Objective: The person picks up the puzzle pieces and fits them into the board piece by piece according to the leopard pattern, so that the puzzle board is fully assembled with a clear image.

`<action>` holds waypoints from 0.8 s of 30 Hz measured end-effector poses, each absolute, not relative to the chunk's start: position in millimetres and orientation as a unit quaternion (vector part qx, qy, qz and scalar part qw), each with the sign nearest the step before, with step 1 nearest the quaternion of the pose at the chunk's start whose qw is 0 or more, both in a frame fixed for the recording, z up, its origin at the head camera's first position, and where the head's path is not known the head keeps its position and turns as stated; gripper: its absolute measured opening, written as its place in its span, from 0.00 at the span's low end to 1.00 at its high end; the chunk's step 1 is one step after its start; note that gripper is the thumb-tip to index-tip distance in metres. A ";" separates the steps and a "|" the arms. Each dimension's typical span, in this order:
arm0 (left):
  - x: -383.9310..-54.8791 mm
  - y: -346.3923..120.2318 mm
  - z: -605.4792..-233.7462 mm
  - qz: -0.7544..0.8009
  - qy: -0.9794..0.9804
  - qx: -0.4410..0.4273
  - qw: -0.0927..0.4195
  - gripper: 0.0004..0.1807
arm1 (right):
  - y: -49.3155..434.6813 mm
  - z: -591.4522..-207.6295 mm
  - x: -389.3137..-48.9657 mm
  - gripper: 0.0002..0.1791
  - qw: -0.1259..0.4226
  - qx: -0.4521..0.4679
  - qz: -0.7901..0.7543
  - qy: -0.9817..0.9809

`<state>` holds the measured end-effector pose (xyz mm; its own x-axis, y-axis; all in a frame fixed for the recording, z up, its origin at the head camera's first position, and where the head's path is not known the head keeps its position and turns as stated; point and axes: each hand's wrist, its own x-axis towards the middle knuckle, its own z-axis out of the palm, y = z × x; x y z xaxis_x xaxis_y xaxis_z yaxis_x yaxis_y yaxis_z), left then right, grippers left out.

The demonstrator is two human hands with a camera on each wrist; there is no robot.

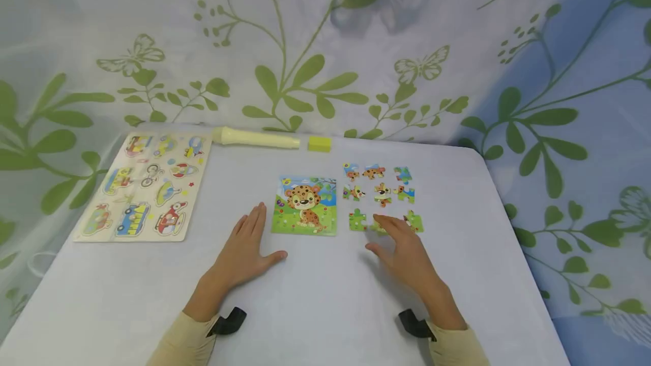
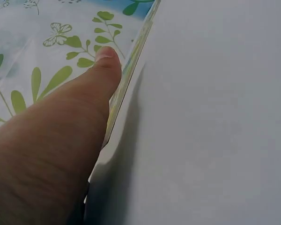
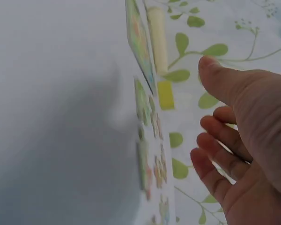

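On the white table a square leopard picture board lies face up between the hands. My left hand is left of it, fingers straight and thumb spread, holding nothing. In the left wrist view, its thumb overlaps the board's edge. Several loose jigsaw pieces with parts of the same leopard picture lie spread in rows right of the board. My right hand hovers at the nearest row with fingers loosely bent and thumb apart, partly covering a green piece. The right wrist view shows nothing in that hand.
A wooden vehicle puzzle board lies at the table's left. Along the back edge lie a pale yellow stick-like object with a wider left end and a yellow block. A leaf-patterned curtain hangs directly behind the table.
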<state>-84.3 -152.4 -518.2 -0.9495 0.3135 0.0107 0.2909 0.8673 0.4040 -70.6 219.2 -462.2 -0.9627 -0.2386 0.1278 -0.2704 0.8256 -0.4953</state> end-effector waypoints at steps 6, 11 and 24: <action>-112.3 -144.6 -515.2 0.214 0.961 0.172 0.030 0.69 | 235.4 -445.3 -148.8 0.38 -0.019 0.146 0.281 -0.948; -128.7 -139.5 -513.9 0.206 0.962 0.178 0.034 0.71 | 227.4 -441.0 -211.6 0.39 -0.077 0.159 0.258 -0.950; -134.5 -135.4 -514.6 0.203 0.961 0.185 0.033 0.71 | 211.7 -461.4 -272.7 0.39 -0.169 0.132 0.240 -0.947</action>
<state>-134.5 -135.4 -514.6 -0.9293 0.3691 0.0111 0.3422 0.8494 0.4019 -272.7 211.7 -461.4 -0.9085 -0.3302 -0.2561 -0.1687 0.8505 -0.4982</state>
